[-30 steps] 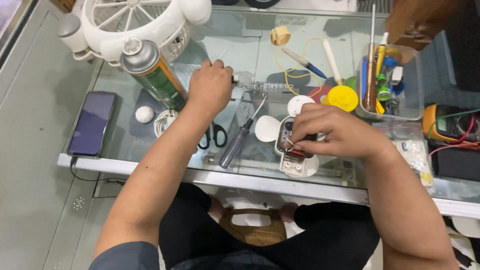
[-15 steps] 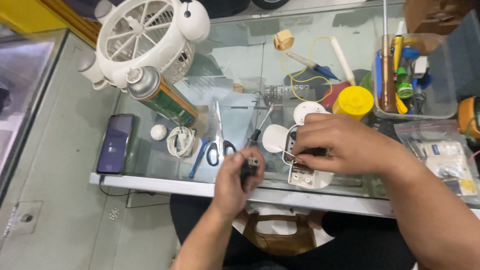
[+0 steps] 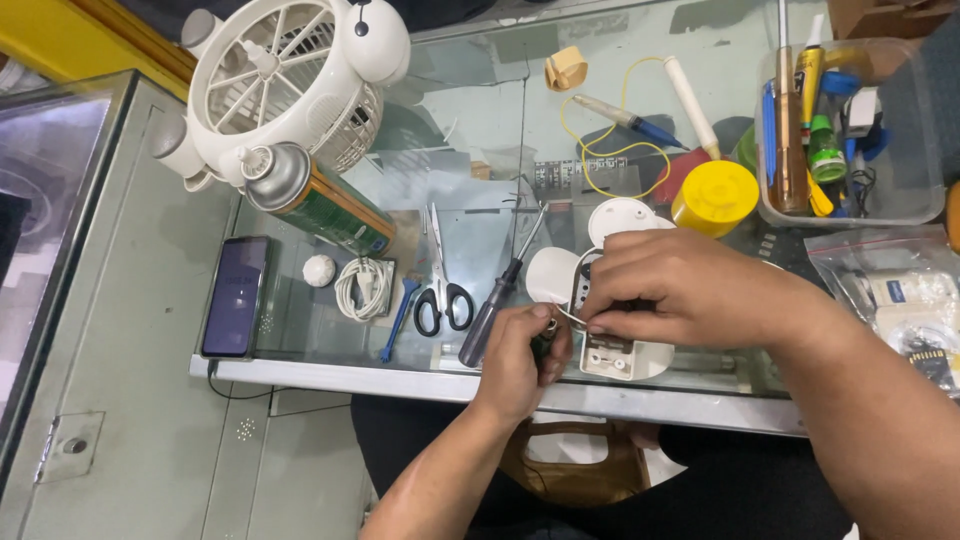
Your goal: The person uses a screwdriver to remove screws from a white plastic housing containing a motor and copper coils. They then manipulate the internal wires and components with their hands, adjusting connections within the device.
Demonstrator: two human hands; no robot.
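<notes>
My right hand point(image 3: 690, 290) rests over a small white opened device point(image 3: 610, 355) on the glass table point(image 3: 330, 370), fingertips pinching something thin at its top. My left hand point(image 3: 520, 360) is closed around a small dark tool with a metal end point(image 3: 548, 328), its tip close to the device. A black-handled screwdriver point(image 3: 495, 305) lies just left of my left hand. White round covers point(image 3: 552, 272) sit beside the device.
Black scissors point(image 3: 440, 290), a blue tool point(image 3: 398, 320), a coiled white cable point(image 3: 365, 288), a phone point(image 3: 236, 295), a green spray can point(image 3: 315, 200) and a white fan point(image 3: 295, 80) lie left. A yellow lid point(image 3: 715, 195) and a clear tub of tools point(image 3: 850, 130) stand right.
My left hand came back from the far side of the table to the front edge, now holding a small dark tool beside the device. The right hand stays on the device.
</notes>
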